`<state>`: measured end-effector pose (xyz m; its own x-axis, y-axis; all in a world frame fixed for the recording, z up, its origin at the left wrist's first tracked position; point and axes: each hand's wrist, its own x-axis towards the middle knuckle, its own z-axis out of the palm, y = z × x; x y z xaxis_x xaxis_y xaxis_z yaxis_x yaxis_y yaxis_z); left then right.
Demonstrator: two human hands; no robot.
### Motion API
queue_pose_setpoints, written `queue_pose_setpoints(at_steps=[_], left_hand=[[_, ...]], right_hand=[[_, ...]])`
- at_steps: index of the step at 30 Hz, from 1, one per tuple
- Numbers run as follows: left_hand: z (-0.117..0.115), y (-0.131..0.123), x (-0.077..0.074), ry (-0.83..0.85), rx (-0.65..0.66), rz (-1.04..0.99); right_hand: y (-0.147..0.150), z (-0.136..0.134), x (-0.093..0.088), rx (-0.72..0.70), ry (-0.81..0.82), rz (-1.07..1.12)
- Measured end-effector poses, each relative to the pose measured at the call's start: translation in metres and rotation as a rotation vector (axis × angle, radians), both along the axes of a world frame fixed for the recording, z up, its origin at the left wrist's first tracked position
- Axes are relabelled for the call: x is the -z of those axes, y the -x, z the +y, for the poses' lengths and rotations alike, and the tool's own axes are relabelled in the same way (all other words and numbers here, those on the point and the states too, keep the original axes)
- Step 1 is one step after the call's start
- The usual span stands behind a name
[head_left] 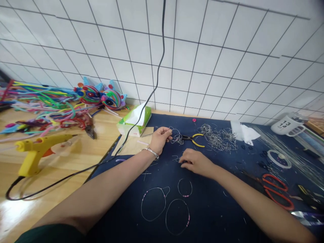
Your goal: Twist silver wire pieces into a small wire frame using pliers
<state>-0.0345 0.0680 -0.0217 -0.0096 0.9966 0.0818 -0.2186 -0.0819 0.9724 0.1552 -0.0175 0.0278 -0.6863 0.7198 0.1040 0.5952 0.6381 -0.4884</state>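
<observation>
My left hand (161, 139) is closed in a pinch on a thin curled wire (175, 131), over a small tangle of wire (178, 140) on the dark blue mat. Closer to me, my right hand (194, 162) has its fingers bent together, with a short bent wire (176, 157) at the fingertips. Yellow-handled pliers (197, 136) lie just beyond it, jaws towards the left hand. Three wire loops with pink beads rest in front: a left loop (141, 206), a small loop (187, 195) and a lower loop (166, 217).
Heaped wire (215, 138) lies behind the right hand. A tissue box (123, 128), yellow glue gun (32, 152) and its black cord are at left. Red-handled scissors (278, 199), a white tape roll (270, 158), straight wires and a mug (286, 125) are at right. A tiled wall stands behind.
</observation>
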Motion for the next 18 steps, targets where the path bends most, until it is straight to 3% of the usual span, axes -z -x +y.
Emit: queue_pose_setpoints(at_steps=[6, 10, 18], left_hand=[[-0.001, 0.0, 0.0, 0.002, -0.011, 0.004], [-0.002, -0.002, -0.001, 0.004, -0.009, 0.005], [-0.012, -0.001, -0.008, 0.003, -0.017, 0.016]], right_hand=[[-0.031, 0.016, -0.015, 0.128, 0.007, -0.08], [-0.043, 0.009, -0.001, 0.179, 0.058, -0.141], [-0.033, 0.018, 0.016, 0.133, -0.092, -0.189]])
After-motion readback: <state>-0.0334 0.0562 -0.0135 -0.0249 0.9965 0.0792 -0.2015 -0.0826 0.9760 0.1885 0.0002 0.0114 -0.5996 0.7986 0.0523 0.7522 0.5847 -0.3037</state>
